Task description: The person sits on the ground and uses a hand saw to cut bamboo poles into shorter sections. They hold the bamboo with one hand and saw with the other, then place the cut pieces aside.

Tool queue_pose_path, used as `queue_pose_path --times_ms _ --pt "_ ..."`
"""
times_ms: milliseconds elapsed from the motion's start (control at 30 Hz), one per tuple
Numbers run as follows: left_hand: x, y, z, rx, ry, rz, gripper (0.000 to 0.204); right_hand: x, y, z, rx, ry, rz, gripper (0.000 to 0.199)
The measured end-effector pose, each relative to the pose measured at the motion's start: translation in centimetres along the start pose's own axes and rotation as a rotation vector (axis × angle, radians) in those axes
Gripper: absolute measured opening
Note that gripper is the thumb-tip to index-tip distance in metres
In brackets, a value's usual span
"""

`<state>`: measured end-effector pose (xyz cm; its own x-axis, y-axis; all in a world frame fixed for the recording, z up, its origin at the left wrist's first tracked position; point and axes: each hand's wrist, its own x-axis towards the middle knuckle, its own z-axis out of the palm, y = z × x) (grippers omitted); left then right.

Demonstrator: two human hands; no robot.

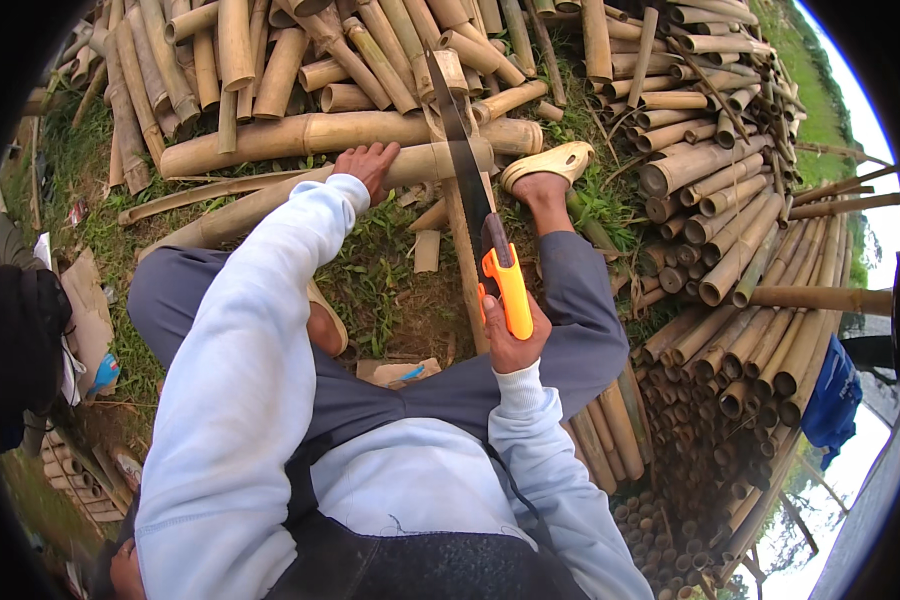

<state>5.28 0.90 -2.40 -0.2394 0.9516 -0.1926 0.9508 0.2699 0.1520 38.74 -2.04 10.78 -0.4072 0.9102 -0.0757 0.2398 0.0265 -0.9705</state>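
My right hand (516,336) is closed around the orange handle of a hand saw (467,168). The saw's dark blade points away from me and crosses the right end of a bamboo pole (416,166); whether its teeth touch the pole cannot be made out. Farther left, my left hand (369,169) grips that same pole from above, fingers bent over it. The pole slants from the lower left up to the blade. Just behind it lies a thicker bamboo pole (300,138). A narrow wooden strip (462,255) runs beneath the blade toward my lap.
Cut bamboo pieces (370,50) are heaped at the far side. Tall stacks of bamboo (710,180) stand on the right, near a blue cloth (832,405). My foot in a yellow clog (550,165) is close to the pole's end. Flattened cardboard (88,310) lies left.
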Motion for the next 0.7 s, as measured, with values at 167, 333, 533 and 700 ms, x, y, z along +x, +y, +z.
queue_pose_path --times_ms 167,333,533,700 --pt "1.2 -0.1 -0.4 -0.015 -0.053 -0.02 0.073 1.1 1.3 0.7 -0.078 -0.029 -0.101 0.023" --pt "0.8 0.1 0.3 -0.038 0.043 0.013 0.071 0.6 2.7 1.2 -0.014 -0.028 0.041 0.022" --pt "1.3 -0.2 0.1 -0.101 0.04 -0.013 0.066 -1.0 1.3 -0.1 -0.111 -0.085 0.006 0.022" --pt "1.1 -0.3 -0.5 -0.122 0.005 -0.009 0.062 -4.6 -0.4 -1.5 -0.217 -0.088 -0.086 0.027"
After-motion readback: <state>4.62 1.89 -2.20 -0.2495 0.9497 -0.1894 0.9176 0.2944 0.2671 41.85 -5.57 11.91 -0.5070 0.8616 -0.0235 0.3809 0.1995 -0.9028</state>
